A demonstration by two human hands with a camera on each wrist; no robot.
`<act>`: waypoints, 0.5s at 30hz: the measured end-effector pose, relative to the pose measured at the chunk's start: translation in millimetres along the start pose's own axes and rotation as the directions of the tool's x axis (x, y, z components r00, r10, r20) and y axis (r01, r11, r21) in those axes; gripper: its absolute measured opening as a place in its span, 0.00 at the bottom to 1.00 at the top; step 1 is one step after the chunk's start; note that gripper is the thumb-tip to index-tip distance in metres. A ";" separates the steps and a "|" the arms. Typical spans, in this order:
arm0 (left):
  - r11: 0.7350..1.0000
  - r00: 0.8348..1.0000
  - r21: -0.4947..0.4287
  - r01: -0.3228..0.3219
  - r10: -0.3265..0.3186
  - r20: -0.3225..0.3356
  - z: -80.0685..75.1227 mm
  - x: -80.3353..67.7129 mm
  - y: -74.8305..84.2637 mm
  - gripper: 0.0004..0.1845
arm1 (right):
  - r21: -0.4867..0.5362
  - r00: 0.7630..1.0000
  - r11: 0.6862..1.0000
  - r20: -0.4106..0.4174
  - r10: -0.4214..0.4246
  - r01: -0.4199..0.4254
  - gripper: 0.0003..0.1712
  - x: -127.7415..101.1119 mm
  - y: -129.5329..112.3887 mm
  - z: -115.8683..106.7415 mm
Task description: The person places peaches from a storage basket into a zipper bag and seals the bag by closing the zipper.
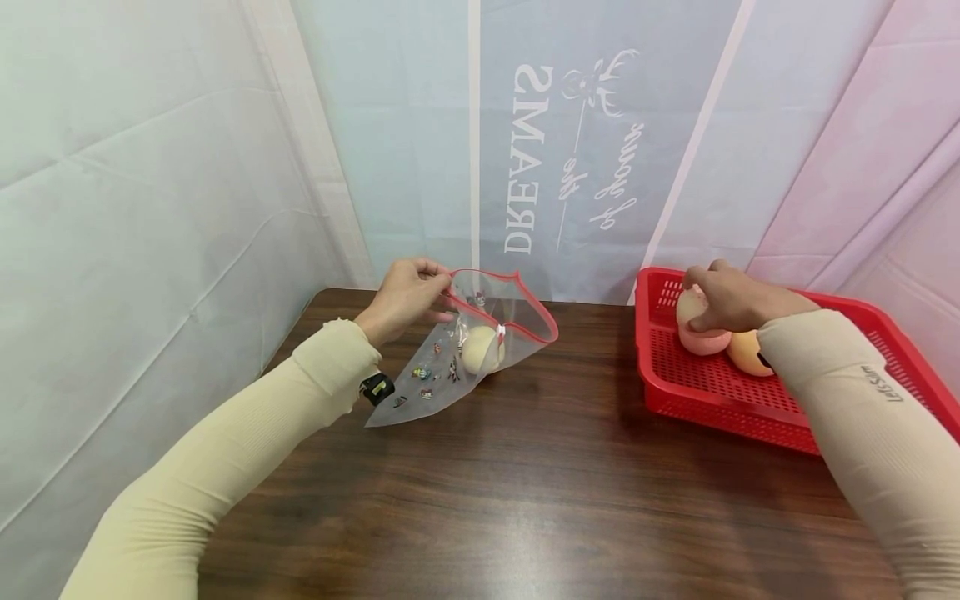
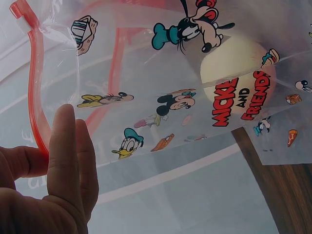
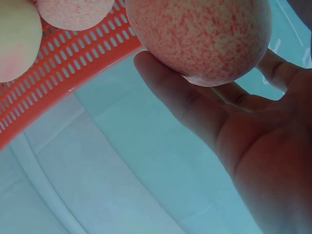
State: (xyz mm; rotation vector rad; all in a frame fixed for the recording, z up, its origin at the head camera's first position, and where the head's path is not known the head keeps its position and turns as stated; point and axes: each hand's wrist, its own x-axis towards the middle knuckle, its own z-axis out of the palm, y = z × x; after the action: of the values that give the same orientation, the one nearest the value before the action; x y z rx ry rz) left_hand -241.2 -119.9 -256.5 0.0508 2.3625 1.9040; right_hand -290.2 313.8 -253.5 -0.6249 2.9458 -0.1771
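My left hand [image 1: 408, 296] pinches the red zip edge of a clear plastic zip bag [image 1: 431, 396] printed with cartoon figures, and the bag's mouth gapes toward the right. Through its film shows a pale, round, peach-like fruit [image 1: 477, 350], also visible behind the lettering in the left wrist view. Over the left part of a red basket [image 1: 735, 429], my right hand [image 1: 731, 292] grips a red-speckled peach [image 3: 200, 39], with fingers around its side and underside in the right wrist view. Just under it in the head view is a pink fruit [image 1: 705, 342], beside a yellow-orange one [image 1: 748, 354].
The perforated basket stands at the right on a dark wooden table [image 1: 480, 500]. Printed cloth [image 1: 420, 150] hangs behind the table, and a white cloth wall [image 1: 150, 208] runs along the left. A white slider [image 1: 501, 331] sits on the bag's zip.
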 end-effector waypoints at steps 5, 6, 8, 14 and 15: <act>1.000 1.000 -0.002 0.000 0.000 -0.001 -0.1 -0.5 0.5 0.12 | -0.004 1.000 1.000 -0.023 -0.014 0.014 0.34 1.1 -3.5 -3.2; 1.000 1.000 -0.003 0.000 0.000 -0.002 -0.2 -0.5 0.5 0.12 | -0.006 1.000 1.000 -0.026 -0.017 0.017 0.34 1.1 -4.0 -4.0; 1.000 1.000 -0.003 -0.001 0.001 -0.003 -0.3 -0.3 0.1 0.12 | -0.008 0.999 1.000 -0.028 -0.018 0.018 0.34 1.1 -5.1 -5.4; 1.000 1.000 -0.004 -0.001 0.001 -0.001 0.1 0.5 -0.8 0.12 | -0.010 0.999 1.000 -0.041 -0.028 0.027 0.34 1.1 -8.5 -7.1; 1.000 1.000 -0.006 0.000 0.000 -0.001 0.0 0.5 -0.9 0.12 | -0.008 0.999 1.000 -0.043 -0.029 0.029 0.34 1.1 -9.1 -7.4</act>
State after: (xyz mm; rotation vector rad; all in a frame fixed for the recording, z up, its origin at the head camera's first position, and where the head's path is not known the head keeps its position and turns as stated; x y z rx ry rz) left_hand -241.6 -120.0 -257.4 0.0494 2.3576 1.9115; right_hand -288.6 305.7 -245.0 -0.6735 2.9816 -0.1844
